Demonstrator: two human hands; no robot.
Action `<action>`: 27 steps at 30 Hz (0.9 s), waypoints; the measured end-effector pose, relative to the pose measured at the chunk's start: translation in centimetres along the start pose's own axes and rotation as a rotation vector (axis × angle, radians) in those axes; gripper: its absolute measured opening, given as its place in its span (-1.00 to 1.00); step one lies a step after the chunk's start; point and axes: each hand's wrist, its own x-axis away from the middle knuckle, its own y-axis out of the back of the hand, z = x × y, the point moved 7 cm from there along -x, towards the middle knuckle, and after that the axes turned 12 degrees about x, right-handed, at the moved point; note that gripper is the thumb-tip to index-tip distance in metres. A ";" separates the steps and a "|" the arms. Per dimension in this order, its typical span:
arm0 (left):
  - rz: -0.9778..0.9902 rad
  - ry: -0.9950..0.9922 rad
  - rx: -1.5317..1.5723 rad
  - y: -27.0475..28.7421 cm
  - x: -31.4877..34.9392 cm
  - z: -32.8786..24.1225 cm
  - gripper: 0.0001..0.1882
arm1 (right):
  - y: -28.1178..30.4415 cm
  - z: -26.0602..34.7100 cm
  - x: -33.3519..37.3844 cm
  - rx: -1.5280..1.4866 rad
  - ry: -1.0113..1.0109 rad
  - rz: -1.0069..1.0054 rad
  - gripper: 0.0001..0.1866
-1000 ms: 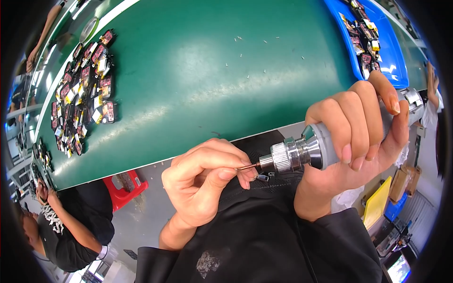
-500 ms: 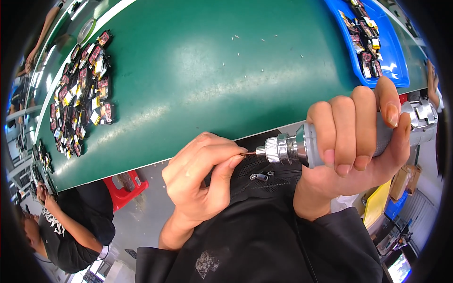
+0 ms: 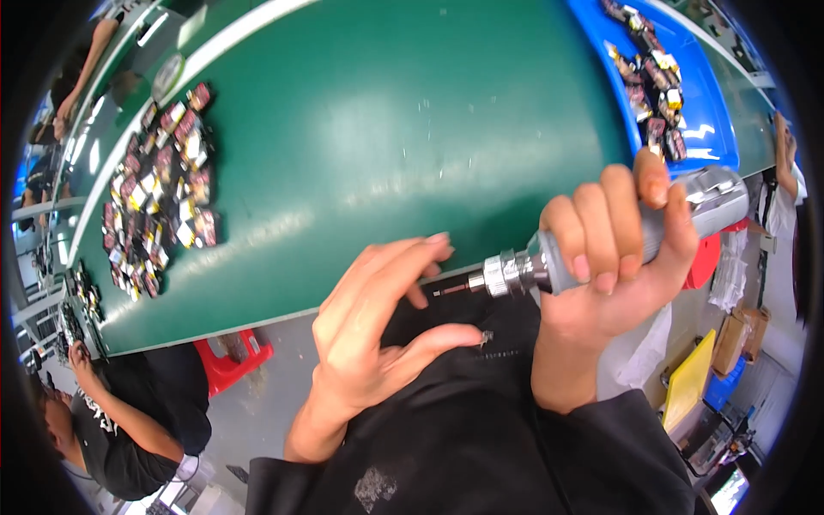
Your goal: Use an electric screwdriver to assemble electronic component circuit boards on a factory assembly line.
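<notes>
My right hand (image 3: 601, 266) is wrapped round a grey and silver electric screwdriver (image 3: 717, 202), held sideways over the table's near edge. Its ribbed metal chuck (image 3: 508, 273) and thin bit (image 3: 455, 290) point left. Just left of the tip, my left hand (image 3: 365, 343) is open, thumb and fingers spread apart on either side of the bit without gripping it. A tiny bright speck shows by the left thumb tip; I cannot make out what it is.
On the green table (image 3: 343, 103), a pile of small black electronic modules (image 3: 163, 184) with yellow and white bits lies left. A blue tray (image 3: 717, 129) of similar modules stands far right. Tiny light pieces dot the middle. A seated person (image 3: 129, 421) and red stool (image 3: 249, 356) are left.
My left thumb and fingers have parted from the screwdriver bit they were pinching. The screwdriver's rear end has dipped a little toward me and left, turning in my right hand's grip.
</notes>
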 end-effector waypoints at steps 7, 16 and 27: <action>-0.065 0.020 -0.354 6.0 -4.1 0.4 -0.90 | 3.6 -2.5 0.3 -0.010 -0.070 -0.258 -0.84; 0.061 0.060 -0.419 5.6 -22.9 8.7 -0.78 | 5.3 -2.6 0.4 -0.066 -0.116 -0.320 -0.84; 0.143 -0.113 -0.675 -5.2 -35.0 16.3 -0.60 | 5.6 -3.1 0.4 -0.081 -0.206 -0.286 -0.83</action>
